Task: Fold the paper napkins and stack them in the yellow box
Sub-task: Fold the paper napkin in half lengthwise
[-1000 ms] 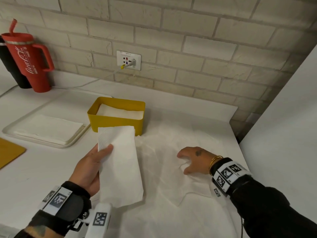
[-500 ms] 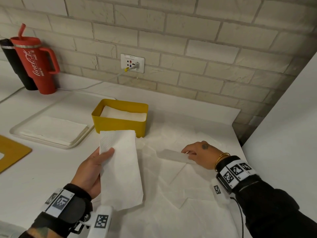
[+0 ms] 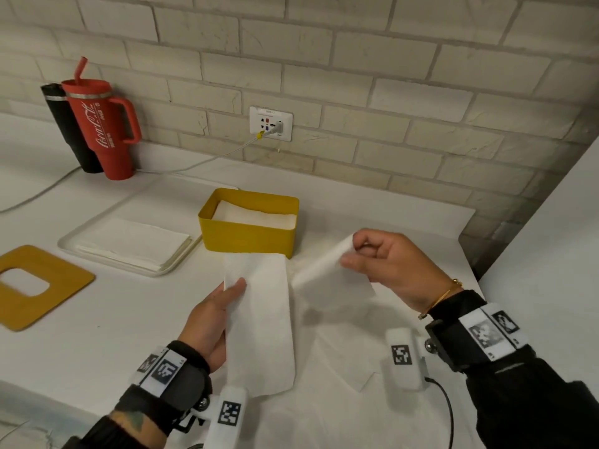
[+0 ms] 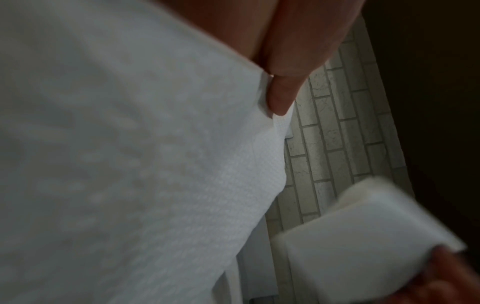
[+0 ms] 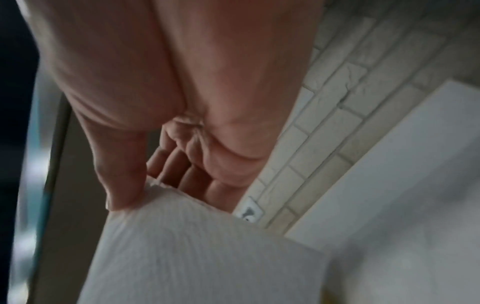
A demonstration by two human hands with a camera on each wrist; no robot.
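Observation:
The yellow box [image 3: 248, 236] stands mid-counter with folded white napkins [image 3: 256, 215] inside. My left hand [image 3: 215, 314] holds a long folded napkin [image 3: 259, 319] just in front of the box, thumb on top, fingers underneath; in the left wrist view the folded napkin [image 4: 130, 164] fills the frame. My right hand [image 3: 385, 264] pinches a corner of an open napkin [image 3: 330, 280] and holds it lifted off the counter; the right wrist view shows the thumb [image 5: 122, 168] pressing the open napkin [image 5: 197, 246] against the fingers. More loose napkins [image 3: 343, 367] lie flat below.
A white tray [image 3: 97, 251] with a stack of unfolded napkins [image 3: 133, 241] sits left of the box. A yellow lid with a cut-out [image 3: 39, 286] lies far left. A red tumbler [image 3: 100, 128] and black bottle [image 3: 64, 124] stand by the brick wall, with a cable from the socket [image 3: 270, 123]. A white panel [image 3: 551, 254] bounds the right.
My right hand went from resting on the flat napkins to pinching one corner and lifting it up toward the box. The left hand kept its folded napkin almost still.

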